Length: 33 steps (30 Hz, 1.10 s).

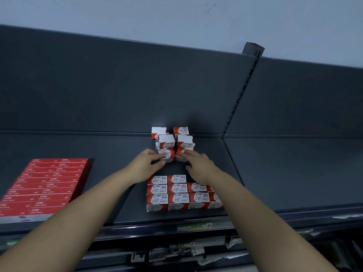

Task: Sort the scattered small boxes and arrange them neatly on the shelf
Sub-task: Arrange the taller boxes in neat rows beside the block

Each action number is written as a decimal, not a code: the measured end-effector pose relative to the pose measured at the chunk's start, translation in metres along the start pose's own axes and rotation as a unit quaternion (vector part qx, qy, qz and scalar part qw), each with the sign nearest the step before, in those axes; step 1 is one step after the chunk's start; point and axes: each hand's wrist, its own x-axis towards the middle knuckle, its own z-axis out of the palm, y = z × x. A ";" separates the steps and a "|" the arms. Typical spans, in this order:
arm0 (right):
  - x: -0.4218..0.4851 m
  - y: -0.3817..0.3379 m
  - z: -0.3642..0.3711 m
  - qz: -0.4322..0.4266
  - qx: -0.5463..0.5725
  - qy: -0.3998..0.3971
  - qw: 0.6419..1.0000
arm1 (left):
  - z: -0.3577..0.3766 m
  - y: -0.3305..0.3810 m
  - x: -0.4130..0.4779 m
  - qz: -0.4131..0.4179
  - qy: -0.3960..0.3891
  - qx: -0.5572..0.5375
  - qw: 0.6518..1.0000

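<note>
Just behind the block point(176, 191), left hand point(145, 163) pinches the left box point(168, 154), right hand point(198, 163) the right box point(181, 156); both are best drawn squarely against the block's rear row, labels matching.

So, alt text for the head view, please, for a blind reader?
Left hand and right hand each grip a paper clip box in an untidy back group on a dark shelf. Neat rows lie nearer, flat red boxes at left.
</note>
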 end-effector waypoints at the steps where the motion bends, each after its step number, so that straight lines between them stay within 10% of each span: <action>1: 0.000 0.000 0.001 -0.007 0.008 0.006 1.000 | 0.001 -0.002 0.000 -0.002 0.003 0.012 1.000; 8: 0.000 0.006 -0.003 0.000 0.082 0.090 0.993 | -0.008 -0.009 -0.004 0.010 0.111 -0.017 0.994; 18: -0.007 0.006 0.001 0.042 0.192 0.054 0.979 | -0.006 -0.012 -0.006 -0.036 0.064 -0.068 0.995; 33: -0.051 -0.001 -0.040 -0.109 0.746 0.071 0.654 | -0.033 0.057 -0.029 0.021 0.072 -0.439 0.895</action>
